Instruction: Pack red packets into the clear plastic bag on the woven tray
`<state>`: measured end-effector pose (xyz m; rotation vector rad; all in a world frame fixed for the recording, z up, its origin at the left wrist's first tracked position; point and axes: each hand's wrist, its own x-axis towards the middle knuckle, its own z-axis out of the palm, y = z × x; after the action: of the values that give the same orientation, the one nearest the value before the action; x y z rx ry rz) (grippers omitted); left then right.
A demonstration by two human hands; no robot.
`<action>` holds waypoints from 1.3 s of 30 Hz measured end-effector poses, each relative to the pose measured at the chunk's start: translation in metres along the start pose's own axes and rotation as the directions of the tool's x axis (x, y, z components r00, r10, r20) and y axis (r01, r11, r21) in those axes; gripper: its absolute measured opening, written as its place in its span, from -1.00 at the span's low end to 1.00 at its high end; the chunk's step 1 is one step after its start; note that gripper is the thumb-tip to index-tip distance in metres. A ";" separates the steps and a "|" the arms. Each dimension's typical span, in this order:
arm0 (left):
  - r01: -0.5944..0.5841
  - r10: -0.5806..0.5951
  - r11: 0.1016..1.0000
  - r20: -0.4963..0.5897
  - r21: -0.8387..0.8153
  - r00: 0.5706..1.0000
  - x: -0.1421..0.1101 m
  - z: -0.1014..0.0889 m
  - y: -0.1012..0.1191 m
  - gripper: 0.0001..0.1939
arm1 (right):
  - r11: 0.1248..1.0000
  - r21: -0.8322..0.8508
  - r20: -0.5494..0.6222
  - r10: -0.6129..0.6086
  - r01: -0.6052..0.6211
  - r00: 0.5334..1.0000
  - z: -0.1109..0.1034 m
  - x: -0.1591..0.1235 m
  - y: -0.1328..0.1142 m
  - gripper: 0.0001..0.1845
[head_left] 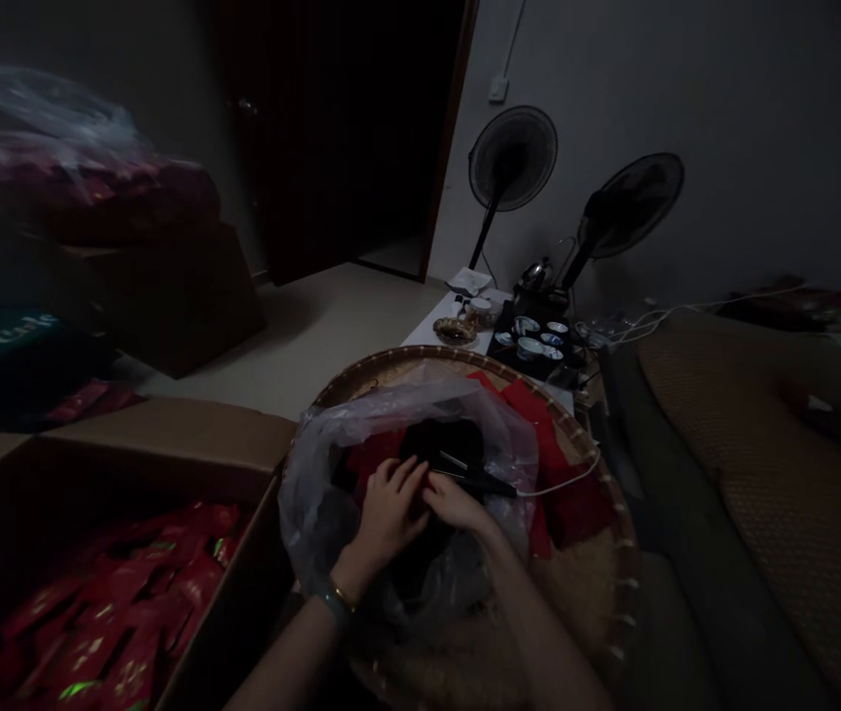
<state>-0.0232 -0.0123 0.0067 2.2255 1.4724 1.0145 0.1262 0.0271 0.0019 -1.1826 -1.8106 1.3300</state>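
A clear plastic bag [505, 415] lies opened out on a round woven bamboo tray [590, 583], with dark material [427, 553] and some red inside it. My left hand [395, 499] is over the bag, palm down, fingers stretched and slightly apart. Beside it, my right hand [456, 502] has its fingers curled in close to the left fingertips; what they hold is hidden in the dark. Just beyond the right hand is a long black device [484, 480] with a white cord [561, 486]. Red packets [539, 415] lie on the tray right of the bag.
An open cardboard box [191, 425] full of red packets [110, 602] stands at left. Behind the tray are a tea set [530, 346] and two standing fans [513, 158]. A bagged pile of pink-red packets [124, 188] rests on another box [169, 286].
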 end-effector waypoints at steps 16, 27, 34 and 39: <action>0.079 -0.085 0.971 0.017 0.224 0.996 -0.005 0.011 -0.003 -0.48 | 1.000 -0.002 0.054 0.029 -0.029 0.998 -0.015 -0.001 -0.017 -0.63; 0.072 -0.062 0.934 -0.041 0.349 0.997 -0.004 0.010 0.002 -0.64 | 0.998 0.013 -0.064 0.059 -0.058 0.996 -0.023 0.004 -0.013 -0.62; 0.111 -0.090 0.960 -0.090 0.256 0.992 -0.004 0.010 0.001 -0.51 | 0.636 -0.772 -0.105 -0.151 0.015 0.983 -0.079 0.021 -0.010 -0.45; 0.083 -0.082 0.965 -0.012 0.247 0.997 -0.006 0.007 0.005 -0.39 | 0.208 -0.969 0.136 0.010 0.130 0.991 -0.090 0.032 -0.007 -0.52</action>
<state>-0.0165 -0.0189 0.0026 2.3043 1.7622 0.8468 0.1862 0.0931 0.0361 -1.5664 -2.8777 -0.0873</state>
